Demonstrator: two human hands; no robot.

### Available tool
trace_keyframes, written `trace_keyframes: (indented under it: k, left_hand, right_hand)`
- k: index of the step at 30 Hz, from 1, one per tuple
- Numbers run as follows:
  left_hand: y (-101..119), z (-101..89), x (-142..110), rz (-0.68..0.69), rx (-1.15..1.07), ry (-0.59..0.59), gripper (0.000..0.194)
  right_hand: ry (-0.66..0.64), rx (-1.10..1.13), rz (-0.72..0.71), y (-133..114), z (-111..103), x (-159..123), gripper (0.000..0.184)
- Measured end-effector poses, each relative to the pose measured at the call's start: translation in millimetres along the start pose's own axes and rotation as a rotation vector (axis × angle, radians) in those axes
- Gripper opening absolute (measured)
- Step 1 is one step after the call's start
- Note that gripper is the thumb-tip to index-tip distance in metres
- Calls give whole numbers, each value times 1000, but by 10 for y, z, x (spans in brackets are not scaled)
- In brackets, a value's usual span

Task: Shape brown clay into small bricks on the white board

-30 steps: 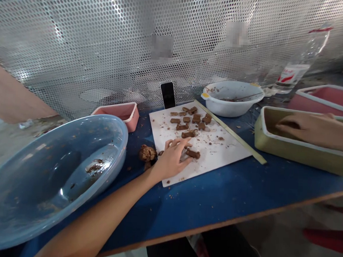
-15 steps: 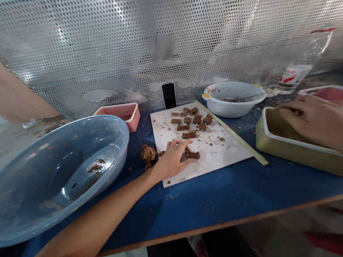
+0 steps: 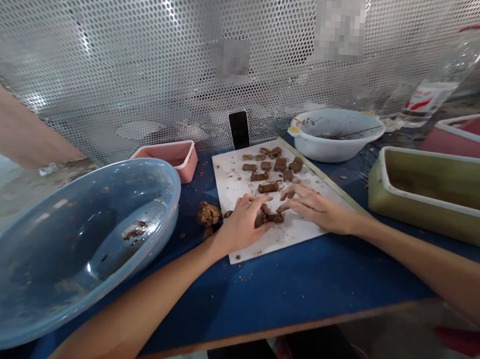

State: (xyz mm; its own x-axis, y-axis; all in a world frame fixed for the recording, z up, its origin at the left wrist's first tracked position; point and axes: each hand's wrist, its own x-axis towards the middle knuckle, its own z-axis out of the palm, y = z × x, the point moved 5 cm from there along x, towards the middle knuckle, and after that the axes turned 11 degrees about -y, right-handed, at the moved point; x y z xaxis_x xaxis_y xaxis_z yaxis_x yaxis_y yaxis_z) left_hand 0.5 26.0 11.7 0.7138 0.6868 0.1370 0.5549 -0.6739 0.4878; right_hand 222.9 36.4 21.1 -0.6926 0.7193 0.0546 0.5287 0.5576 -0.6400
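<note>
On the white board (image 3: 256,244), my left hand (image 3: 241,220) curves around a bone-shaped brown dough piece (image 3: 276,218), thumb below it and index finger above. Part of that piece is hidden by the hand. My right hand (image 3: 313,208) comes in from the right, fingers stretched and slightly spread, tips close to the piece's right end; whether they touch it I cannot tell. Several shaped brown pieces lie in rows farther up the board, one bone-shaped piece (image 3: 268,188) closest to my hands. Left of the board sits a rough brown lump (image 3: 209,214).
A big blue basin (image 3: 153,266) fills the left, with a small pink tub (image 3: 190,163) behind it. A phone (image 3: 238,129) leans on the mesh screen. A pale strip (image 3: 325,179) lies along the board; a white bowl (image 3: 327,149), green tub (image 3: 425,212) and bottle (image 3: 427,99) stand right.
My right hand has moved left from over the green tub to the dough piece on the board. My left hand stays around the piece. The view has shifted slightly.
</note>
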Motion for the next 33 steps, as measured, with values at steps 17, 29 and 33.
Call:
trace_keyframes:
  k: [17, 29, 33]
  left_hand:
    - [0, -10, 4, -10, -26, -3, 62]
    - [-12, 7, 1, -22, -74, -29, 62]
    - [-13, 7, 5, -12, -56, -25, 62]
  right_hand:
    - [-7, -196, -156, -173, -35, -102, 43]
    - [33, -592, -367, -187, -49, -212, 46]
    - [37, -621, -383, -217, -35, -216, 47]
